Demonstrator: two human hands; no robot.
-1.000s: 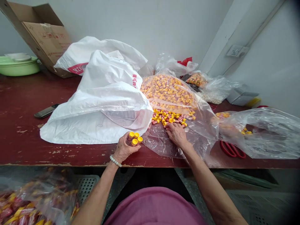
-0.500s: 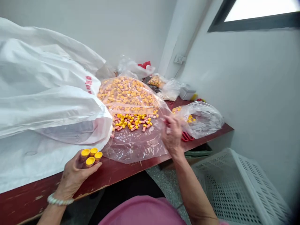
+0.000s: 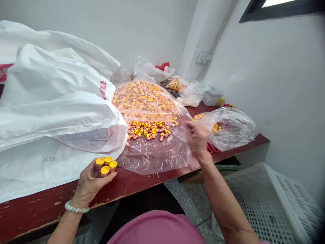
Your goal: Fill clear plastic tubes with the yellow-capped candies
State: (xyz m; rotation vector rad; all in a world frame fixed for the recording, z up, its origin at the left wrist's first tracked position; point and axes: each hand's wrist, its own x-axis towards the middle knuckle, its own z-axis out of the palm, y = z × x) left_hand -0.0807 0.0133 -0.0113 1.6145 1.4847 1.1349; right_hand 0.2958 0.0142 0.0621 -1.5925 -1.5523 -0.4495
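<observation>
My left hand [image 3: 92, 181] is closed around several small clear bottles with round yellow caps [image 3: 105, 170], held upright above the table's front edge. In front of it lies a large clear plastic bag [image 3: 152, 162], its mouth spread toward me. Inside is a heap of small red-and-white tubes with yellow caps [image 3: 146, 98], some loose near the opening. My right hand [image 3: 199, 139] is at the bag's right edge, fingers curled on the thin film. Motion blurs its fingertips.
A big white sack [image 3: 56, 108] covers the left of the red table [image 3: 119, 189]. At right are a smaller clear bag [image 3: 231, 127], red scissors [image 3: 212, 148] and a white box [image 3: 212, 97]. A white plastic crate [image 3: 269, 200] stands on the floor.
The whole scene has shifted rightward as the view turned a little left. Both hands keep about the same places relative to the bag, and the left still holds the bottles.
</observation>
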